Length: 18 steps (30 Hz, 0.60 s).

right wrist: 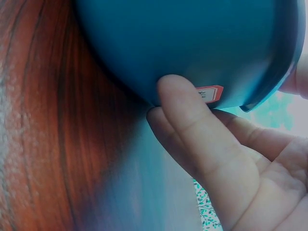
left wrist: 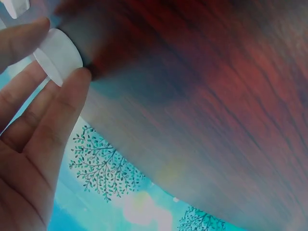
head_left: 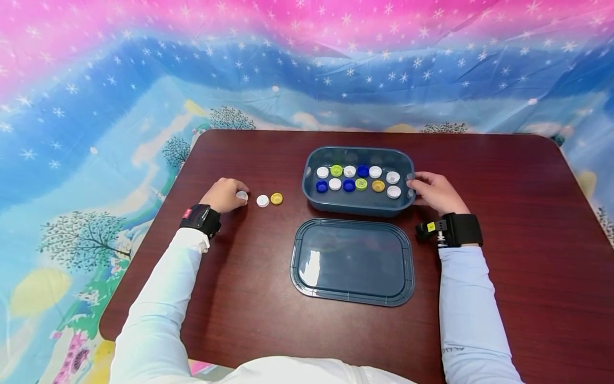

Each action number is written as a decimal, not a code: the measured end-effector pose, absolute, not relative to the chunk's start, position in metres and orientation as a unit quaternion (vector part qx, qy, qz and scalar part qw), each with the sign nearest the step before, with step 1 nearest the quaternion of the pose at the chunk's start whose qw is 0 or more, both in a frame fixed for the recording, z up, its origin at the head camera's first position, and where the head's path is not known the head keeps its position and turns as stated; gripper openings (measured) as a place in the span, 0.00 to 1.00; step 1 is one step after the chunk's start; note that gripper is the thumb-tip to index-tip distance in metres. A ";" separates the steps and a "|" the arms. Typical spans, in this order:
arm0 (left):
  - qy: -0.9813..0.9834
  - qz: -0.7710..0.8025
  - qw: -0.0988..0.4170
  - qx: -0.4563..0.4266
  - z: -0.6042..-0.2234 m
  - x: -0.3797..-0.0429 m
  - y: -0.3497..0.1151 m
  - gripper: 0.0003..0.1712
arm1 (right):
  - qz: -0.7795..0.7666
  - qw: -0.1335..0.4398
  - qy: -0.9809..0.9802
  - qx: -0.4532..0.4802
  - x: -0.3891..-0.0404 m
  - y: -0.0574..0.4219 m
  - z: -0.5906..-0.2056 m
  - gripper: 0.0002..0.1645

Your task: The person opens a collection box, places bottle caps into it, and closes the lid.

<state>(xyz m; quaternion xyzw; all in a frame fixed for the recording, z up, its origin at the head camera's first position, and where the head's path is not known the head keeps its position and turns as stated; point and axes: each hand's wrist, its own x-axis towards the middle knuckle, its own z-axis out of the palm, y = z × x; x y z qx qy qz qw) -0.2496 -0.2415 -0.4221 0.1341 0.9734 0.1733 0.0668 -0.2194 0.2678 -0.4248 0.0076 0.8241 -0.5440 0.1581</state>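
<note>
At the table's left side, my left hand [head_left: 223, 196] pinches a white bottle cap [left wrist: 60, 57] between thumb and fingers; the left wrist view shows the cap tilted on its edge. Just right of that hand lie another white cap [head_left: 262, 201] and a yellow cap [head_left: 276, 199]. My right hand [head_left: 439, 196] grips the right end of a dark blue-grey plastic box [head_left: 355, 204], thumb over the rim and fingers against the outer wall [right wrist: 183, 43]. Inside the box, white, blue, green and yellow caps lie in two rows, such as a green one [head_left: 337, 170].
The box's lid [head_left: 352, 261] lies flat on the dark red wooden table [head_left: 249, 298], in front of the box. A patterned cloth [head_left: 268, 64] hangs behind the table and shows along its left side. A small orange-edged label [right wrist: 210, 94] is on the box wall.
</note>
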 end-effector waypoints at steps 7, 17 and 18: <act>0.973 0.173 0.065 0.142 -0.422 -0.248 -0.240 0.15 | -0.546 0.158 0.823 0.011 -0.218 0.267 -0.425 0.37; 0.973 0.166 0.061 0.150 -0.409 -0.253 -0.232 0.16 | -0.547 0.160 0.822 0.004 -0.217 0.267 -0.422 0.36; 0.972 0.166 0.059 0.153 -0.406 -0.253 -0.231 0.16 | -0.547 0.159 0.822 0.004 -0.217 0.267 -0.422 0.36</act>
